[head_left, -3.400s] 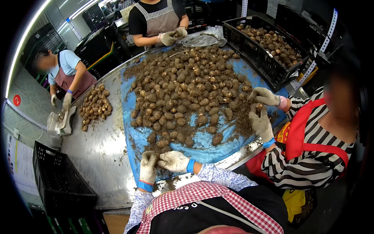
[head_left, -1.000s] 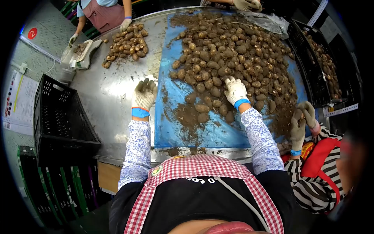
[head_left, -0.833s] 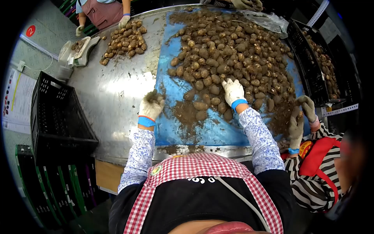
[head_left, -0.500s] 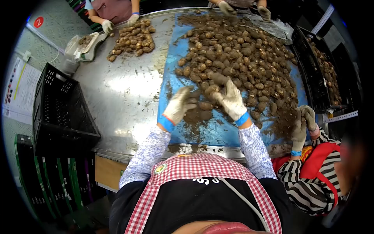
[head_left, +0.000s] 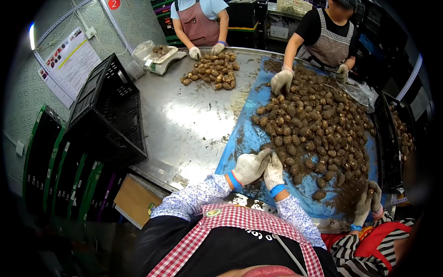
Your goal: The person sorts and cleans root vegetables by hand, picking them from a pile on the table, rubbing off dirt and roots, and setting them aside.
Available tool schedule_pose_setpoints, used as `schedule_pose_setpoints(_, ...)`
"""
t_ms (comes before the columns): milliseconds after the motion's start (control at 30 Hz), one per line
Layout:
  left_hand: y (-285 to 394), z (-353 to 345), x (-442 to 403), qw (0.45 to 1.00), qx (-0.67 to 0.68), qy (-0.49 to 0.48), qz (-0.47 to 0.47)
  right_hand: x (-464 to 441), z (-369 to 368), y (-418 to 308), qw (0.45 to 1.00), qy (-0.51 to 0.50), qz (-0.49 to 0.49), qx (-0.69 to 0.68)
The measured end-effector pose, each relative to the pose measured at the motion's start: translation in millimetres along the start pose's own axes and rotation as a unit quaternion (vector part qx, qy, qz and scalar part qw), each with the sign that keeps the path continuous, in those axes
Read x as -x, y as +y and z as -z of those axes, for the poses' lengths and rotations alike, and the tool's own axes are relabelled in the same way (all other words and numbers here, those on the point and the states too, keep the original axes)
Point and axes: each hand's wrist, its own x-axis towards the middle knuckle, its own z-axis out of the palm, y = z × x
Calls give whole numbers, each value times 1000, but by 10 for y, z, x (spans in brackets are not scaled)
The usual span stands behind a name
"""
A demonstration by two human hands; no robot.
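Note:
My left hand (head_left: 249,167), in a soiled white glove with a blue wristband, is closed with its fingers pointing right. Against its fingertips my right hand (head_left: 274,171), gloved the same way, is closed too. What lies between the fingers is hidden. Just beyond them spreads a large heap of brown, soil-covered tubers (head_left: 318,124) that look like small taro. The heap rests on a blue sheet (head_left: 226,161) with loose soil on it, and both hands are over the sheet's near left part.
A metal table (head_left: 184,134) carries a smaller tuber pile (head_left: 214,71) and a scale (head_left: 161,60). Black crates stand left (head_left: 110,111) and right (head_left: 387,134). Across the table are two people; one person's gloved hand (head_left: 281,82) touches the heap. Another person's gloved hands (head_left: 368,203) are at right.
The view has swung, showing more of the far side and left wall. My hands, apart before, have come together. A co-worker's hand across the table has reached onto the heap.

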Motion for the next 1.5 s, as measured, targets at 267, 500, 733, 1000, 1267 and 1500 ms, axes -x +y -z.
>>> schedule_pose_setpoints(267,-46,162,156,992,29,-21,-118,-6,61,1109,856,-279,-297,-317)
schedule_pose_setpoints(500,-33,-48,285,972,214,21,96,431,-48,-188,826,-117,-335,-438)
schedule_pose_setpoints(733,-60,166,194,788,409,-9,459,377,101,4,963,-103,46,244)
schedule_pose_setpoints(1000,-356,272,592,704,578,-202,361,571,54,-524,940,-172,13,295)
schedule_pose_setpoints(1267,-422,256,575,634,688,-17,352,575,-9,-250,868,-139,136,457)
schedule_pose_setpoints(1500,-61,567,187,671,679,-24,298,426,264,-660,942,-33,157,296)
